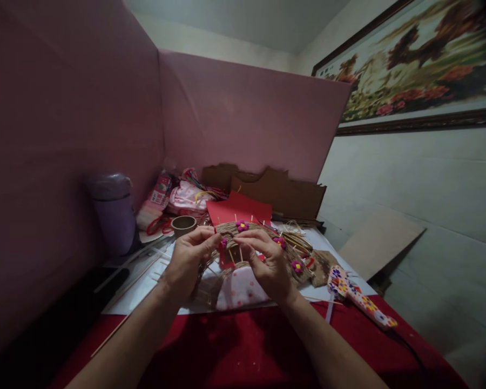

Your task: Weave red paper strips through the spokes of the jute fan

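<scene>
A twine-wrapped piece (227,229) with thin wooden sticks and magenta felt flowers (297,266) lies on the white sheet in the middle. White cloth with small red spots (243,289) is at its near side. Over the piece, my left hand (190,259) pinches one end of a short dark strand (228,234), thumb against fingers. The strand's other end reaches my right hand (265,262), whose thumb and fingers are also pressed together. The fingertips of both hands are close to each other and partly cover the twine.
A flowered glue gun (360,300) with a cord lies at the right. A purple container (113,216) and a cardboard ring (183,225) stand at the left. Red sheets (241,208), bagged materials (157,200) and torn cardboard (277,192) are behind. Wooden sticks (119,329) lie at the left.
</scene>
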Available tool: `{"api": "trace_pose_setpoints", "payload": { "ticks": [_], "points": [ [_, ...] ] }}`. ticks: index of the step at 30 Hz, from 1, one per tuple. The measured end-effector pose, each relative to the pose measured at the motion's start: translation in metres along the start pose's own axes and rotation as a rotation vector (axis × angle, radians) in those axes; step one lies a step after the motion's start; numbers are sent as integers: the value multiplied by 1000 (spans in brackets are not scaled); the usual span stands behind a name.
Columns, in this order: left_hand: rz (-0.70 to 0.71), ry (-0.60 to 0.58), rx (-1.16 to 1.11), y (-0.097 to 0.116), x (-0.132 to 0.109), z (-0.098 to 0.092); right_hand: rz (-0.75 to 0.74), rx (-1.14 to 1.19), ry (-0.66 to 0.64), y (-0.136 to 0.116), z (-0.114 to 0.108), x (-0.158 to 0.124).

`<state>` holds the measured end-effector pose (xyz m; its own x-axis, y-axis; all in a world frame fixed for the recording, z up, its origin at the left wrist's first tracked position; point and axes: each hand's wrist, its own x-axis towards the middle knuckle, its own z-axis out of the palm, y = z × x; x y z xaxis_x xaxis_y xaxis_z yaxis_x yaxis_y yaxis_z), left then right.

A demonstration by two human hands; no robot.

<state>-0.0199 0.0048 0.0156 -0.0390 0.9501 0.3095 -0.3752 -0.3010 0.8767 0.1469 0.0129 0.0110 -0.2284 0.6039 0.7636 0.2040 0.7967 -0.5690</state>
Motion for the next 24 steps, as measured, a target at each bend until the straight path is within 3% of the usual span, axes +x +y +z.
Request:
{"api": "trace_pose_setpoints", "payload": {
  "ticks": [3, 6, 8, 12, 17, 24],
  "points": [
    [97, -83, 136, -4, -3, 3, 148, 257, -23, -3, 3, -2],
    [140, -136, 250, -6, -5, 5, 415, 549, -156, -1, 8, -5],
    [139, -139, 272, -6, -5, 4, 509, 667, -248, 0, 11, -6],
    [87, -102, 196, -9, -3, 1, 536, 722, -342, 1, 12, -6],
    [-36, -56, -1, -9, -2, 1, 600, 722, -307, 4, 11, -6],
    [-47, 135, -115, 2, -2, 6, 538, 608, -364, 2, 12, -7]
  ]
}}
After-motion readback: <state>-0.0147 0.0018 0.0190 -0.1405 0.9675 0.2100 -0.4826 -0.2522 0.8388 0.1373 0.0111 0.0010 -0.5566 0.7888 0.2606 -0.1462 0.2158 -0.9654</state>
